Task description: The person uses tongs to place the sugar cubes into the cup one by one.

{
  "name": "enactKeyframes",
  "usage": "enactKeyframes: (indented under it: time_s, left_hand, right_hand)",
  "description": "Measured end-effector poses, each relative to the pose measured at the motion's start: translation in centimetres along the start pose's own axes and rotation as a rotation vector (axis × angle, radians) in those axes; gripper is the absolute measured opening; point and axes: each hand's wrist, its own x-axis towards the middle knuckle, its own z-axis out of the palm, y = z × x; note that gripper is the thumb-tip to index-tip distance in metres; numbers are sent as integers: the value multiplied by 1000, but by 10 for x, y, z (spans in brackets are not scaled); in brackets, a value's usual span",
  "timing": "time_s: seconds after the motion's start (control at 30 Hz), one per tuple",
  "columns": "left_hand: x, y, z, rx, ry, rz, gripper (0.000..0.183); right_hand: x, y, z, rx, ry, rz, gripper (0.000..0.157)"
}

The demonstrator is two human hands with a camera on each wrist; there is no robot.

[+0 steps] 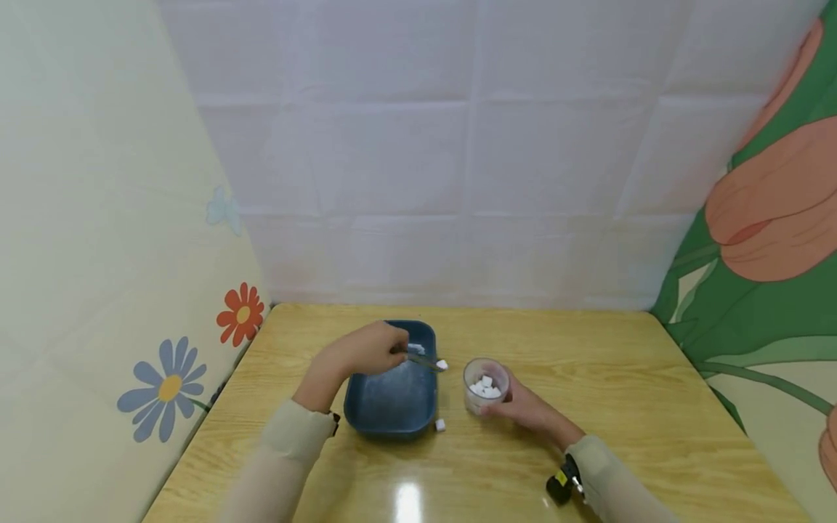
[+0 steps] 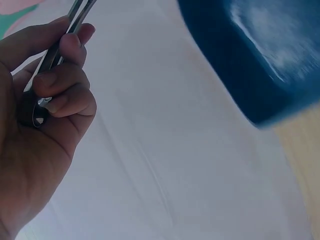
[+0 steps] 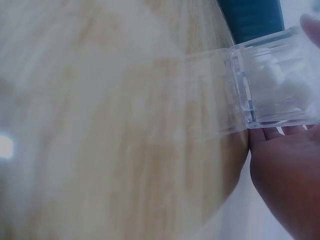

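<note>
My left hand (image 1: 373, 349) reaches over the dark blue tray (image 1: 392, 403). Its curled fingers grip metal tongs (image 2: 79, 17), whose tips point right, past the tray's rim. At those tips is a white cube (image 1: 442, 365); whether they pinch it or only touch it I cannot tell. To the right, my right hand (image 1: 528, 408) holds a clear cup (image 1: 468, 396) round its side. Several white cubes (image 1: 485, 388) lie inside the cup, which stands upright on the table. The right wrist view shows the cup (image 3: 272, 82) sideways, with fingers partly hidden behind it.
Another white cube (image 1: 440, 425) lies on the wooden table (image 1: 588, 363) beside the tray's lower right corner. Some whitish material (image 1: 415, 349) is in the tray's far end. A pale cloth wall (image 1: 458, 181) rises behind the table, with patterned walls at both sides.
</note>
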Motion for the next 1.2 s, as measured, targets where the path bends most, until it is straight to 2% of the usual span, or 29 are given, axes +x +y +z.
enactKeyframes:
  time_s: [0.17, 0.3, 0.63, 0.8, 0.97, 1.1, 1.2]
  left_hand:
    - [24, 20, 0, -16, -14, 49, 13]
    - [38, 30, 7, -22, -51, 37, 11]
    - [61, 37, 32, 0, -91, 8, 10]
    - [63, 38, 38, 33, -105, 3, 11]
    - [59, 39, 37, 27, -100, -8, 9]
    - [53, 39, 32, 6, -71, 3, 7]
    - [41, 31, 28, -31, -11, 7, 10]
  right_hand:
    - [1, 4, 0, 27, -19, -21, 84]
    - [3, 4, 1, 41, -37, -35, 83]
    - [3, 1, 3, 12, -19, 58, 85]
    - [3, -1, 5, 36, -25, 19, 85]
    - [1, -5, 4, 41, -27, 5, 85]
    - [-1, -6, 3, 35, -17, 19, 85]
    - [-2, -6, 2, 18, -18, 34, 85]
